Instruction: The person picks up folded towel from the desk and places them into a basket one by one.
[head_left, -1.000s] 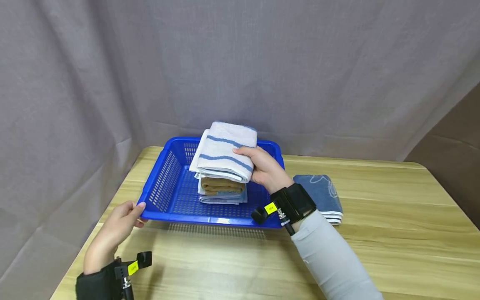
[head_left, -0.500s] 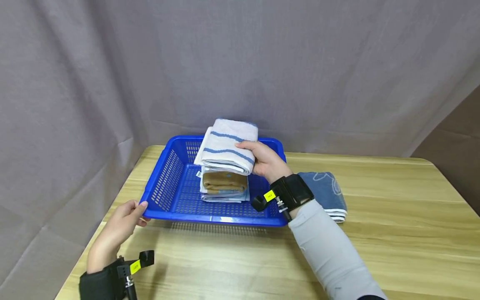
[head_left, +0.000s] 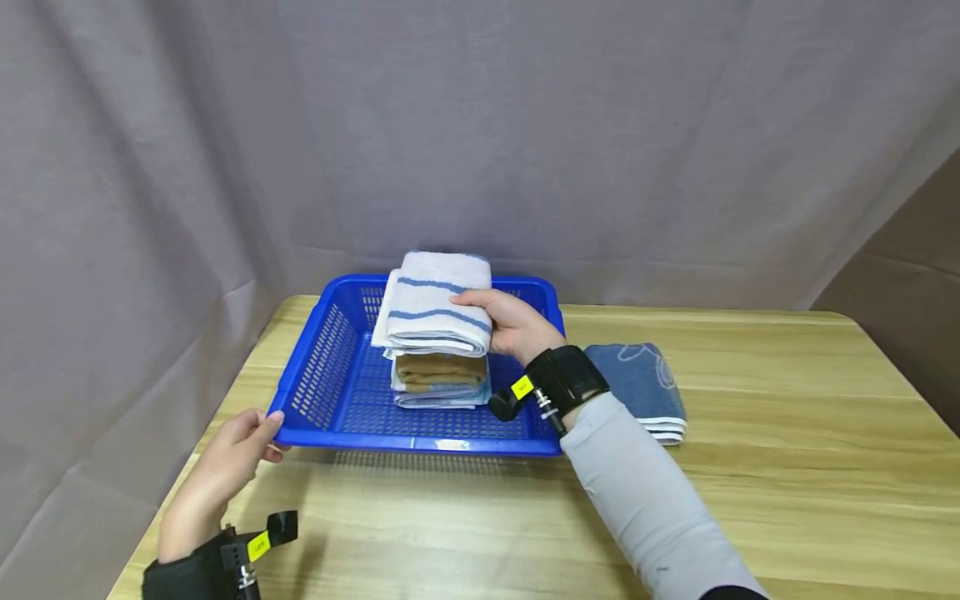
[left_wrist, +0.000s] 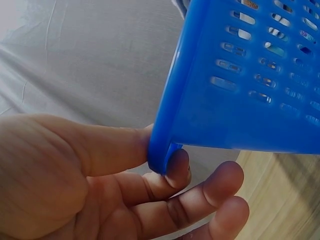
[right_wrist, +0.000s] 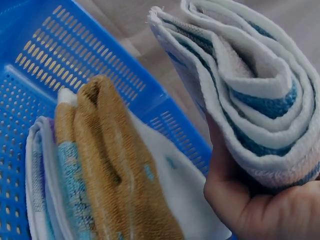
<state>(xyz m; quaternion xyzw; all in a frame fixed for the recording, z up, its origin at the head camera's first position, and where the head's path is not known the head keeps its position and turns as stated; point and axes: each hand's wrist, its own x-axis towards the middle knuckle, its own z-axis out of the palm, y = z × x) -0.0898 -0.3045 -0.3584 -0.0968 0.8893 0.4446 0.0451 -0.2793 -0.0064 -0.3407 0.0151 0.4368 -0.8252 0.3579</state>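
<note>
Pinching a corner of a blue slotted plastic basket (head_left: 360,440), the left hand (head_left: 227,461) apparently steadies it; the right hand (head_left: 521,327) grips a folded blue-striped white towel (head_left: 431,302) above brown-and-pale stacked towels (head_left: 441,369), presumably securing its folds.

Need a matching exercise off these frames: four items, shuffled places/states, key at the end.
1. striped towel
2. brown towel
3. grey-blue towel
4. blue basket

A. lies on the table
B. gripped by the right hand
C. pinched at one corner by the left hand
D. stacked inside a container

Pairs: 1-B, 2-D, 3-A, 4-C
</note>
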